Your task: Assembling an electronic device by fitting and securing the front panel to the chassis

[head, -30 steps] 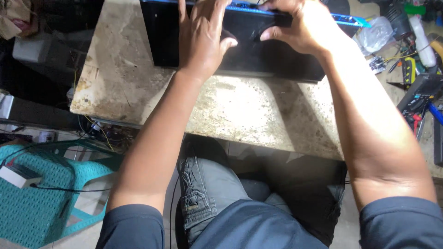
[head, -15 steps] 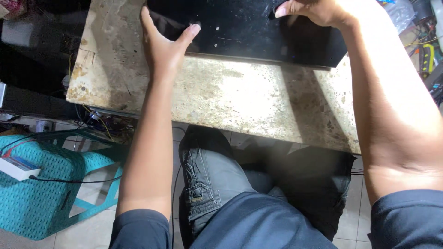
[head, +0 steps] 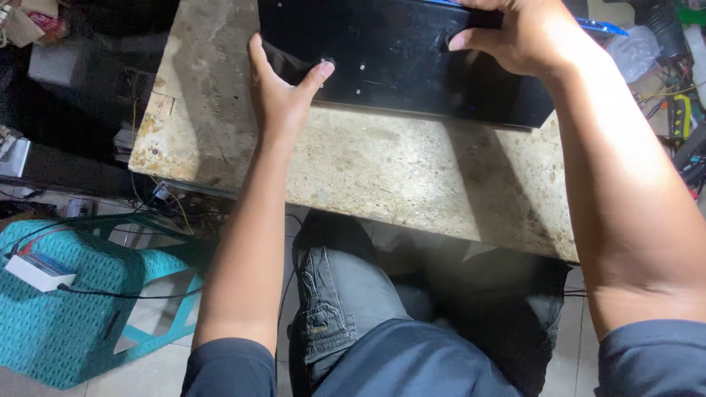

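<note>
Your left hand is cupping the left edge of the flat black rectangular metal panel, thumb stretched across its top face and fingers curling around the side, so it is holding the panel at about nine o'clock. Your right hand is closing over the panel's far right portion at about two o'clock, fingers bending down onto the surface and gripping it there.

That panel is lying on the worn, mottled beige stone tabletop, sitting toward the twelve o'clock end and running past the top of the view, with its near edge parallel to you.

It is looking stiff and flat, probably sheet metal, so it is likely keeping its shape under a two-handed hold rather than sagging. Its smooth dark finish may be slippery, and the thin edges may be sharp; opposite sides, as you are gripping now, seem the safest hold. Weight is hard to judge, though moderate seems likely.

Small screw holes are dotting its glossy face, and a thin blue strip is showing along the far edge.

At eight o'clock, a teal woven plastic stool is carrying a small white box.
</note>
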